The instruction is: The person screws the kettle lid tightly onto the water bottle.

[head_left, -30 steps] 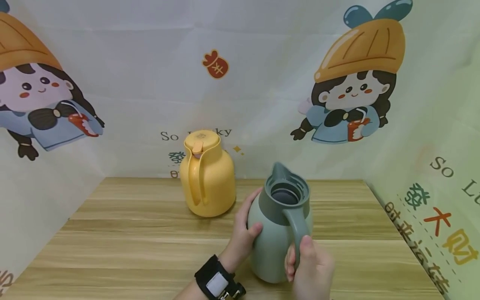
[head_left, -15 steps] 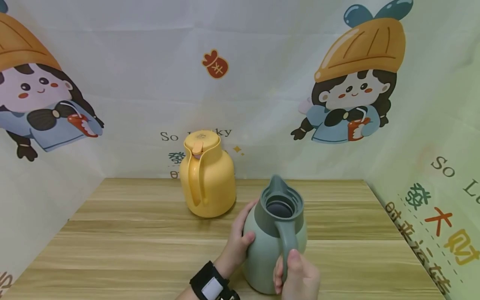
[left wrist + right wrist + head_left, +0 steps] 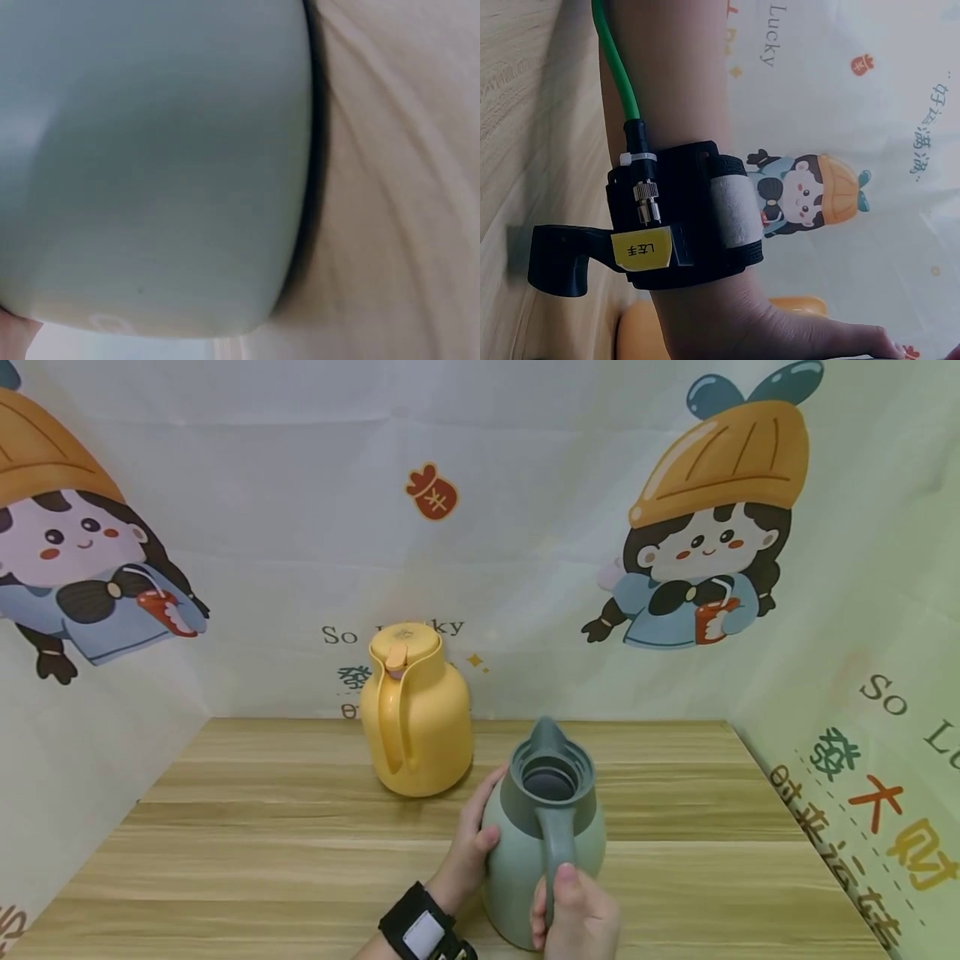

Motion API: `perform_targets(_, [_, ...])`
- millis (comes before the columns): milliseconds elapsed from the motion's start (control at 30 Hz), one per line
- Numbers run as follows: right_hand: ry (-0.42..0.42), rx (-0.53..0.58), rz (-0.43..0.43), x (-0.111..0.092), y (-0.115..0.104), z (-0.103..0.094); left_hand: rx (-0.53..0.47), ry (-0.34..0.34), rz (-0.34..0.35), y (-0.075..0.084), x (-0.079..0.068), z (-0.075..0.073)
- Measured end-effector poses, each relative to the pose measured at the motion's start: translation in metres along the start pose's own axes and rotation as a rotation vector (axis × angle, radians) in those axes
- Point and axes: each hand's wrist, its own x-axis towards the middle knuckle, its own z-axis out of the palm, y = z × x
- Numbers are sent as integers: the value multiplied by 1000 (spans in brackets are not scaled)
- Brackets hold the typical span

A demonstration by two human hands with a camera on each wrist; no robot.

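- Green jug: near side of the worktop, roughly upright, to the right of and nearer than the yellow jug. From the left wrist view we cannot be sure the base is bearing fully on the wood.
- Step in hand, as we judge it: steadying the jug two-handed. Left hand cups its left flank, thumb on the near side; fingertips behind, hidden from us.
- We would spread that palm wide and press only lightly; a smooth curved wall could slip or turn under a narrow hold.
- Right hand is curled round the lower part of the handle, thumb uppermost. Best, we think, to let it guide while the left hand takes the sway, as a handle pulled alone may tip the body.
- No lid in the mouth; contents too dark to read. We would hold the rim level.
- Materials, left to right: yellow jug smooth, slightly glossy, plastic-looking, round-shouldered, flat lid seated on top.
- Left wrist strap: black, fabric-like.
- Green jug: pale satin shell, darker collar, beaked spout pointing away from us, ringed throat.
- Backdrop behind: pale creased sheet, cartoon prints; wood grain runs in streaks below.
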Motion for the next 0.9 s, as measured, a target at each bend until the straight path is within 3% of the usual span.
perform_targets(167, [5, -44, 44, -1, -1, 3, -5, 3, 0, -2, -2, -1])
perform_targets(467, [-35, -40, 15, -1, 1, 3, 10, 9, 11, -4, -1, -3])
perform_targets(733, [-183, 11, -120, 4, 5, -8, 1, -26, -37, -2, -3, -6])
perform_targets(900, [-280, -124, -138, 8, -1, -24, -12, -35, -127, 4, -8, -9])
